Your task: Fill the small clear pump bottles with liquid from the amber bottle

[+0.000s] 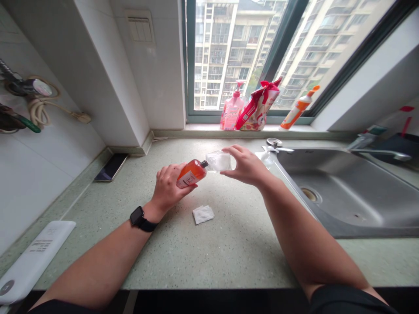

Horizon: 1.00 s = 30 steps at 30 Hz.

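Observation:
My left hand [168,185] is wrapped round a bottle of orange liquid [192,173] with a pale label. The bottle is tilted to the right, and its narrow dark ridged neck shows no cap. Between thumb and fingers, my right hand [244,165] grips a clear plastic container [218,161], also tilted. The orange bottle's neck meets or overlaps the container's left end; I cannot tell whether they touch. Below them on the counter lies a folded white tissue [203,214]. A white pump top [269,156] sits behind my right hand, by the sink.
The steel sink [347,192] with its tap [379,152] is at the right. On the sill stand a pink pump bottle [231,112], a red bag [258,109] and an orange-white bottle [296,111]. A phone [111,167] and a long white device [37,257] lie left.

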Tool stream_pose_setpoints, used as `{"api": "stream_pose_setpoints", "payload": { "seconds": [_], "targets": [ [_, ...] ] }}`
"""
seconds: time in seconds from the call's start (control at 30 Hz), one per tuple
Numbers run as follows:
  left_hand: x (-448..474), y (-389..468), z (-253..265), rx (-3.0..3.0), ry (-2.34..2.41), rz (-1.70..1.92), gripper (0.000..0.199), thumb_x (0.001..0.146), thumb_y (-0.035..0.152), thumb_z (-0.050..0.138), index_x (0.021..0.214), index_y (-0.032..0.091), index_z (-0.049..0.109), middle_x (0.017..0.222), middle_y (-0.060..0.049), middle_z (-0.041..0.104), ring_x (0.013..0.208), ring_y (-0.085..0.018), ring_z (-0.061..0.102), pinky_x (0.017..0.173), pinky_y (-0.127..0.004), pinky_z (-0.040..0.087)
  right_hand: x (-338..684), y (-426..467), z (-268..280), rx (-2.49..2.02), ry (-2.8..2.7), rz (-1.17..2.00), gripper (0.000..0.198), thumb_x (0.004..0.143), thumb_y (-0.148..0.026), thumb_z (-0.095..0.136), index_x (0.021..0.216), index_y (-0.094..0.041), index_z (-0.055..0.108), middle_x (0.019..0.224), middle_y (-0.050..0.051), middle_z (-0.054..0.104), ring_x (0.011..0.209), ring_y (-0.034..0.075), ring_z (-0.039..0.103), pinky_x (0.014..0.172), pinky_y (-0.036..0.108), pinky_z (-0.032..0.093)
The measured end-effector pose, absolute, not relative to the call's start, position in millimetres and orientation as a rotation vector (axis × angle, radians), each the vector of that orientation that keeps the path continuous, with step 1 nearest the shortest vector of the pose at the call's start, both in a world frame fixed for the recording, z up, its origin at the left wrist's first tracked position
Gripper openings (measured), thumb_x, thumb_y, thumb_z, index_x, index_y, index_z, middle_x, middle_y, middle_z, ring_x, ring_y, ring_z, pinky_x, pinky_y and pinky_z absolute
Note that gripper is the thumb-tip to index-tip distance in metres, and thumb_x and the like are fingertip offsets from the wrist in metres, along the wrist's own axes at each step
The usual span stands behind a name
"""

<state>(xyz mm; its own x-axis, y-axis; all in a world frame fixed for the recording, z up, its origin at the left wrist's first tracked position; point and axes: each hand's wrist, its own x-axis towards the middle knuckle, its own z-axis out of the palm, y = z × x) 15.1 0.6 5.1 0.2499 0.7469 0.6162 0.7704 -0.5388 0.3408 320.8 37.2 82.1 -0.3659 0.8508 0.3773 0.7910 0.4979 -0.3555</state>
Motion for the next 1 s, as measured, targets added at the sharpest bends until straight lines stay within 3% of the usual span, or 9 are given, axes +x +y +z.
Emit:
{"api": "stream_pose_setpoints", "payload": {
  "seconds": [0.43,1.0],
  "targets": [
    [20.8,-4.4,7.6,-2.488,-1.548,-1.126,0.077,0.093,0.075,0.069,0.147,0.022,0.059,0.13,-0.012,0.073,0.113,-0.033,0.066,0.101,-0.047,0.045,322.4,33.4,87.1,-1.316,-2.282,-0.043,0.063,0.078,-0.033,0.085,0.138,-0.028,0.066,0.136,0.012,0.069,0.112,0.036,0.073,0.094,0.054,0.062],
    [25.0,-3.9,2.1,-2.506,-1.559,-1.169,0.08,0.094,0.081,0.061,0.147,0.02,0.057,0.131,-0.014,0.072,0.113,-0.034,0.066,0.102,-0.049,0.046,324.9,34.8,86.1,-1.207,-2.278,-0.107,0.07,0.079,-0.028,0.083,0.147,-0.03,0.064,0.135,0.013,0.068,0.115,0.036,0.072,0.094,0.053,0.064]
  ]
}}
